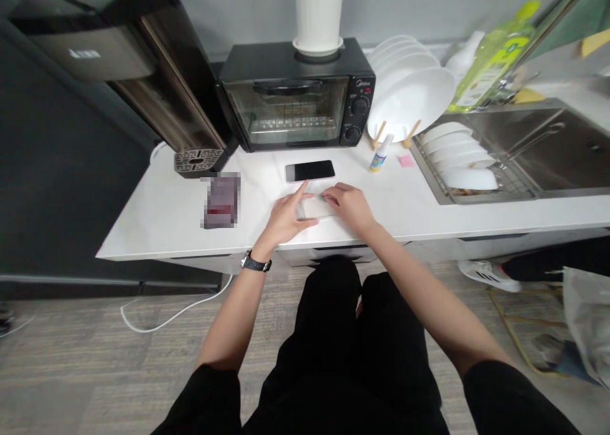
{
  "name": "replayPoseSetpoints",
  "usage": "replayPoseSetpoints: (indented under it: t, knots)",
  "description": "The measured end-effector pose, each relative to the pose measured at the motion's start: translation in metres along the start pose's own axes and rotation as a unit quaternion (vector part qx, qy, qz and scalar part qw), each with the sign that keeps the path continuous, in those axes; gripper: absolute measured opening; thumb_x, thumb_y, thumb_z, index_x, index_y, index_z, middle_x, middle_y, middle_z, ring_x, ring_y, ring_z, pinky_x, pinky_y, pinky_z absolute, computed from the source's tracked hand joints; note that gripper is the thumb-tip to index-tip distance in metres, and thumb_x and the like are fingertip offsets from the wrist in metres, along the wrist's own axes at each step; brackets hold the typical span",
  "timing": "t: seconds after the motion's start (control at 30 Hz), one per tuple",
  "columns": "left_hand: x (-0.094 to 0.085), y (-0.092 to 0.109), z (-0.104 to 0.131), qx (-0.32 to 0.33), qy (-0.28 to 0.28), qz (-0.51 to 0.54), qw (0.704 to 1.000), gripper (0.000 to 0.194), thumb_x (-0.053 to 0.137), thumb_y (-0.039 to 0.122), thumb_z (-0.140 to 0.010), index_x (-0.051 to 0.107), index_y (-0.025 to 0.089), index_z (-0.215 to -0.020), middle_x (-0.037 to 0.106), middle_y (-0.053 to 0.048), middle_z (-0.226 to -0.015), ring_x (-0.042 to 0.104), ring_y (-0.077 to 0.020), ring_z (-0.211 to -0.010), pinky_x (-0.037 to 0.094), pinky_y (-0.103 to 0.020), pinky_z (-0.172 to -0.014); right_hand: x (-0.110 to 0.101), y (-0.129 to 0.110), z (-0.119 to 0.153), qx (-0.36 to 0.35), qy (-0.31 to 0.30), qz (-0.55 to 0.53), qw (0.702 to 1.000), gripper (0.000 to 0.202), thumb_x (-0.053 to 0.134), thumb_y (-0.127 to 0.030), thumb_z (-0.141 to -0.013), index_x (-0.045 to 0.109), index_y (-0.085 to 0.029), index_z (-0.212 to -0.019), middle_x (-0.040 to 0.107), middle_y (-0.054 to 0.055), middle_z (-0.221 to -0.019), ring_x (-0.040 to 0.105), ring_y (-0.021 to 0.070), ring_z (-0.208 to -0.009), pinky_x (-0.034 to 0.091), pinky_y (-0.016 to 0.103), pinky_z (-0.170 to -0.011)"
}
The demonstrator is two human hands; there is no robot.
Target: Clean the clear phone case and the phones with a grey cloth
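Note:
A clear, flat phone case (312, 207) lies on the white counter near its front edge. My left hand (284, 218) steadies its left end, with the thumb along the near side and the fingers at the far side. My right hand (350, 206) is over the right end of the case, its fingers pinched together. A small dark bit shows at those fingertips, too small to name. Just behind the case lies a phone (311, 171) with a black screen.
A blurred-out packet (222, 200) lies left, before a drinks dispenser (190, 105). Behind stand a toaster oven (295, 108) and white plates (410, 98). A small spray bottle (380, 155) and pink sponge-like piece (406, 161) are right, near the sink (548, 187).

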State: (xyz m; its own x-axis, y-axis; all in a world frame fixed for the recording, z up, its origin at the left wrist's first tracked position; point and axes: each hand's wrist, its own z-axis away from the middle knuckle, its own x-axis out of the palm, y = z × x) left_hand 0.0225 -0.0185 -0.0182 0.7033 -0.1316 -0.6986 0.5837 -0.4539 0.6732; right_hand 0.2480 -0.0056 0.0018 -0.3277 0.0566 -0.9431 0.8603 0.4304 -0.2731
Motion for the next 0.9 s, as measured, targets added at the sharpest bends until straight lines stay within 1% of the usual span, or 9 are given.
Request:
replayPoseSetpoints:
  t: [0.13, 0.27, 0.33, 0.4, 0.5, 0.6, 0.73, 0.8, 0.9]
  knots:
    - [0.0, -0.001, -0.002, -0.014, 0.0, 0.005, 1.0, 0.113, 0.093, 0.029, -0.077, 0.029, 0.032, -0.17, 0.069, -0.008, -0.148, 0.064, -0.0318, -0.135, 0.045, -0.048, -0.118, 0.013, -0.026, -0.01, -0.091, -0.027, -0.124, 0.988, 0.024, 0.058, -0.014, -0.105, 0.082, -0.018, -0.103, 0.076, 0.01, -0.114, 0.07, 0.0218, -0.107, 0.049, 0.031, -0.097]
    - [-0.001, 0.004, -0.002, -0.023, -0.011, -0.013, 1.0, 0.114, 0.093, 0.03, -0.078, 0.026, 0.034, -0.171, 0.069, -0.006, -0.147, 0.062, -0.0326, -0.137, 0.041, -0.05, -0.12, -0.01, -0.011, 0.001, -0.114, -0.076, -0.168, 0.976, 0.021, 0.064, -0.015, -0.101, 0.082, -0.021, -0.094, 0.075, 0.006, -0.102, 0.071, 0.0199, -0.095, 0.049, 0.03, -0.088]
    - [-0.001, 0.008, -0.001, -0.025, -0.012, -0.027, 0.999, 0.114, 0.091, 0.03, -0.08, 0.022, 0.036, -0.171, 0.068, -0.005, -0.149, 0.06, -0.0323, -0.139, 0.038, -0.051, -0.122, -0.026, 0.008, 0.011, -0.09, -0.088, -0.127, 0.984, 0.024, 0.062, -0.012, -0.101, 0.082, -0.021, -0.09, 0.072, 0.005, -0.094, 0.068, 0.0194, -0.087, 0.047, 0.03, -0.084]
    - [-0.002, 0.01, 0.0, -0.028, -0.013, -0.034, 0.999, 0.113, 0.09, 0.03, -0.083, 0.02, 0.037, -0.171, 0.067, -0.004, -0.151, 0.059, -0.0314, -0.14, 0.037, -0.05, -0.122, -0.035, 0.025, 0.017, -0.041, -0.071, -0.049, 0.995, 0.028, 0.059, -0.009, -0.101, 0.081, -0.019, -0.087, 0.07, 0.007, -0.092, 0.066, 0.0202, -0.084, 0.045, 0.031, -0.08]
    - [-0.004, 0.011, 0.001, -0.036, -0.016, -0.034, 0.999, 0.113, 0.089, 0.031, -0.084, 0.018, 0.038, -0.172, 0.065, -0.003, -0.153, 0.057, -0.0307, -0.143, 0.036, -0.049, -0.123, -0.029, 0.032, 0.015, 0.043, -0.008, 0.039, 0.998, 0.028, 0.055, -0.01, -0.102, 0.081, -0.015, -0.092, 0.07, 0.012, -0.097, 0.064, 0.0228, -0.086, 0.044, 0.033, -0.078]
    - [-0.005, 0.01, 0.001, -0.039, -0.02, -0.028, 0.999, 0.112, 0.088, 0.03, -0.085, 0.017, 0.038, -0.172, 0.065, -0.003, -0.153, 0.057, -0.0307, -0.143, 0.036, -0.05, -0.123, -0.002, 0.014, 0.007, 0.043, 0.047, 0.01, 0.998, 0.026, 0.056, -0.013, -0.103, 0.081, -0.016, -0.1, 0.071, 0.012, -0.101, 0.064, 0.0235, -0.09, 0.047, 0.033, -0.081]
    - [-0.004, 0.008, 0.001, -0.029, -0.011, -0.017, 0.999, 0.111, 0.088, 0.027, -0.084, 0.02, 0.039, -0.171, 0.067, -0.003, -0.15, 0.06, -0.0296, -0.139, 0.038, -0.049, -0.121, 0.025, -0.024, 0.002, -0.06, 0.042, -0.122, 0.99, 0.024, 0.059, -0.014, -0.104, 0.081, -0.022, -0.097, 0.071, 0.006, -0.1, 0.066, 0.0205, -0.094, 0.051, 0.031, -0.085]
    - [-0.004, 0.008, 0.002, -0.026, -0.008, -0.017, 0.999, 0.111, 0.088, 0.027, -0.084, 0.02, 0.039, -0.171, 0.067, -0.003, -0.15, 0.061, -0.0289, -0.138, 0.039, -0.048, -0.12, 0.022, -0.032, 0.004, -0.092, 0.01, -0.154, 0.984, 0.025, 0.061, -0.013, -0.103, 0.08, -0.021, -0.091, 0.07, 0.005, -0.098, 0.066, 0.0189, -0.092, 0.051, 0.03, -0.084]
    - [-0.004, 0.009, 0.002, -0.028, -0.018, -0.031, 0.999, 0.113, 0.088, 0.029, -0.085, 0.017, 0.04, -0.171, 0.066, -0.003, -0.151, 0.059, -0.0301, -0.14, 0.037, -0.05, -0.121, 0.003, -0.019, 0.013, -0.088, -0.029, -0.16, 0.983, 0.024, 0.063, -0.012, -0.102, 0.08, -0.021, -0.088, 0.07, 0.004, -0.094, 0.068, 0.018, -0.088, 0.05, 0.029, -0.083]
